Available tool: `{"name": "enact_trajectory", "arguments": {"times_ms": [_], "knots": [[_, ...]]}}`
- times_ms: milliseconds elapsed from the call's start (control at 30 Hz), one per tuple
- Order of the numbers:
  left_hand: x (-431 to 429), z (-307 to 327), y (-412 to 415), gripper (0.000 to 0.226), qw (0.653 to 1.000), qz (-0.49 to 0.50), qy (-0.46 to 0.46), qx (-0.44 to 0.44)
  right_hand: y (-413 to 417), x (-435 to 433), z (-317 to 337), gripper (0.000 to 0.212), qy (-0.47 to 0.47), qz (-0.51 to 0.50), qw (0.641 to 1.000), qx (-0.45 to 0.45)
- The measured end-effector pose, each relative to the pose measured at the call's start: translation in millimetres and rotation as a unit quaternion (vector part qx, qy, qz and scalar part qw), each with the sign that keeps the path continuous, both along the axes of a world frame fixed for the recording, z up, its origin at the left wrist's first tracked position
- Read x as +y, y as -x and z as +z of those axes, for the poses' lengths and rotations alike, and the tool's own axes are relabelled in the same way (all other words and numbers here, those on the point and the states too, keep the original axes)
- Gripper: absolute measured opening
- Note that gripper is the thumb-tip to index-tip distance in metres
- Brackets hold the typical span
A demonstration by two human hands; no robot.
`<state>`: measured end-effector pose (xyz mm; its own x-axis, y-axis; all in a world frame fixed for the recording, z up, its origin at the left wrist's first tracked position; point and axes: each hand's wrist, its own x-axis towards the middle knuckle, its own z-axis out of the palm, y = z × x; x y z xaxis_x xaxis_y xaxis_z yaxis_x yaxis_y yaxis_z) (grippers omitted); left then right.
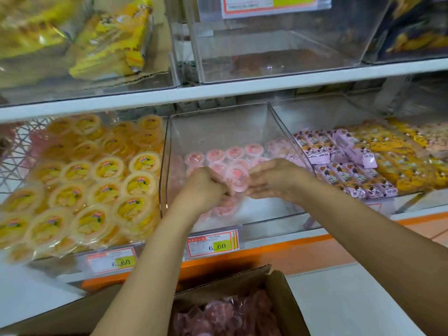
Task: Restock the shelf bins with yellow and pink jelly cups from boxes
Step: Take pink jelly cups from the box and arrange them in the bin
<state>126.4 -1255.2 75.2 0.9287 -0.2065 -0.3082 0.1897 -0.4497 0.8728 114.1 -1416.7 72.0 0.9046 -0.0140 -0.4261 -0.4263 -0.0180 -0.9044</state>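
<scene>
Both my hands reach into the middle clear bin [219, 127] on the lower shelf. Pink jelly cups [215, 155] lie on its floor in rows at the back. My left hand [204, 185] has its fingers curled around pink cups near the bin's middle. My right hand [274, 178] lies palm down over pink cups [238, 175] with its fingers fairly straight, touching them. The left bin [155, 226] is packed with yellow jelly cups [109, 169]. An open cardboard box [281, 294] below holds more pink cups [225, 316].
The right bin holds purple snack packs [344, 166] and yellow packets [397, 151]. An empty clear bin [274, 44] and yellow bags [111, 40] sit on the upper shelf. Price tags [213, 244] hang on the orange shelf edge. A white wire basket [17, 151] stands at far left.
</scene>
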Motion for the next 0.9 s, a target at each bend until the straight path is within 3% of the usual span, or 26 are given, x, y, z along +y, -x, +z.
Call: {"name": "enact_trajectory", "arguments": {"times_ms": [100,200,267,400,533,600,767,833,900], "knots": [[7.4,-19.7,-7.1,0.021,0.976,-0.113,-0.174,-0.071,-6.1,-7.2,-9.7,0.011,0.196,0.056,0.978,0.038],[14.8,-27.9,-9.4,0.035,0.911,-0.218,-0.318,-0.148,-15.0,-1.7,-21.9,0.007,0.454,0.138,0.879,0.044],[16.2,-30.2,-10.8,0.051,0.883,-0.255,-0.365,-0.151,-17.4,4.8,-23.2,0.014,0.537,0.165,0.825,0.056],[15.4,-34.9,-13.0,0.057,0.875,-0.274,-0.374,-0.136,-22.9,9.0,-25.9,0.03,0.566,0.165,0.804,0.075],[15.1,-33.9,-11.9,0.052,0.876,-0.28,-0.377,-0.111,-25.7,13.1,-26.7,0.007,0.56,0.151,0.811,0.072],[14.0,-32.9,-13.1,0.051,0.875,-0.282,-0.381,-0.101,-23.6,15.8,-24.7,0.023,0.574,0.157,0.8,0.073],[7.6,-24.9,-14.9,0.05,0.856,-0.296,-0.413,-0.098,-22.5,19.2,-20.8,0.028,0.575,0.192,0.794,0.048],[6.2,-19.3,-10.5,0.047,0.868,-0.281,-0.396,-0.102,-22.5,18.6,-21.2,0.031,0.579,0.178,0.796,0.02],[10.9,-12.2,-1.8,0.041,0.907,-0.22,-0.334,-0.133,-16.0,21.9,-15.0,0.028,0.585,0.152,0.797,-0.002]]}}
